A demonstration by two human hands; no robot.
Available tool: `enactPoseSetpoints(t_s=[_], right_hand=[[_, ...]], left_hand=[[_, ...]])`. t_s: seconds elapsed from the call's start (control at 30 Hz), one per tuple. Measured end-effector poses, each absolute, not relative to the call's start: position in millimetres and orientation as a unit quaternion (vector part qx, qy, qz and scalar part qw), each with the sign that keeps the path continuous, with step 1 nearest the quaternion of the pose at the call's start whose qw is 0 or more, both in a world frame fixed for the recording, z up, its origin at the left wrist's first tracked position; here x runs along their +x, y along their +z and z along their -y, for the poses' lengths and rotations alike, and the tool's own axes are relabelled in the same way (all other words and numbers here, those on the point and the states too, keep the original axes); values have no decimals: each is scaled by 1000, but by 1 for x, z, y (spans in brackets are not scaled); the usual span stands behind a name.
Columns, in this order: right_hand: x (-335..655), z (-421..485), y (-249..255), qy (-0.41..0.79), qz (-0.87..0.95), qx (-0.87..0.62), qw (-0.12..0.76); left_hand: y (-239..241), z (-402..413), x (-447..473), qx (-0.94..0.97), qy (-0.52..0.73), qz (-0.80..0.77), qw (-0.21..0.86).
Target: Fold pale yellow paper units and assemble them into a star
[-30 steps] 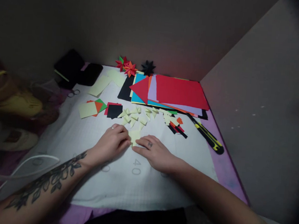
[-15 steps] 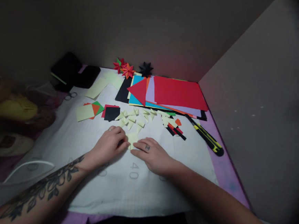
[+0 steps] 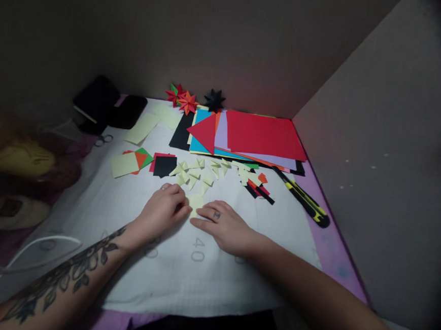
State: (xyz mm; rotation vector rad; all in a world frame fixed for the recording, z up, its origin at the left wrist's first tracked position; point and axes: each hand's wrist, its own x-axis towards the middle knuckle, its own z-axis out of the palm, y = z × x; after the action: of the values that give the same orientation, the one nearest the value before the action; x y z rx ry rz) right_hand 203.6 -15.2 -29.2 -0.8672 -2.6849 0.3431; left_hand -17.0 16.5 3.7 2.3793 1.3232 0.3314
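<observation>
A small pale yellow paper piece [image 3: 195,202] lies on the white gridded mat [image 3: 181,274] in front of me. My left hand [image 3: 162,210] pinches its left edge with curled fingers. My right hand [image 3: 224,225] lies flat beside it, fingertips pressing the piece's right edge down. Just beyond the hands lie several folded pale yellow paper units [image 3: 197,171].
Small coloured paper squares [image 3: 129,163] and black squares [image 3: 165,165] lie at the left. A stack of coloured sheets [image 3: 261,135] sits at the back, with folded paper stars [image 3: 185,101] behind. A yellow-black utility knife [image 3: 305,199] lies at the right, scissors [image 3: 103,139] and dark pouches [image 3: 106,105] far left.
Both hands stay on the yellow piece with only small finger shifts. The view has drifted slightly.
</observation>
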Motion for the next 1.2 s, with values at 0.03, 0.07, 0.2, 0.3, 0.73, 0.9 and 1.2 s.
enactPoseSetpoints(t_s=[0.03,0.07,0.2,0.3,0.73,0.9,1.2], right_hand=[[204,15,-30,117,934,-301,152],[204,15,-30,116,935,-299,153],[204,15,-28,117,935,-301,150],[204,15,-27,124,934,-303,145],[206,16,-26,152,927,-306,153],[203,16,-22,123,934,-299,154],[202,18,-23,129,933,-306,138]], left_hand=[[4,-17,-17,850,117,-474,198],[4,-17,-16,850,117,-475,197],[4,-17,-15,848,114,-480,195],[3,-17,-16,845,115,-484,199],[1,-16,-16,845,137,-479,195],[2,-16,-16,847,132,-478,192],[0,-13,-14,847,137,-484,171]])
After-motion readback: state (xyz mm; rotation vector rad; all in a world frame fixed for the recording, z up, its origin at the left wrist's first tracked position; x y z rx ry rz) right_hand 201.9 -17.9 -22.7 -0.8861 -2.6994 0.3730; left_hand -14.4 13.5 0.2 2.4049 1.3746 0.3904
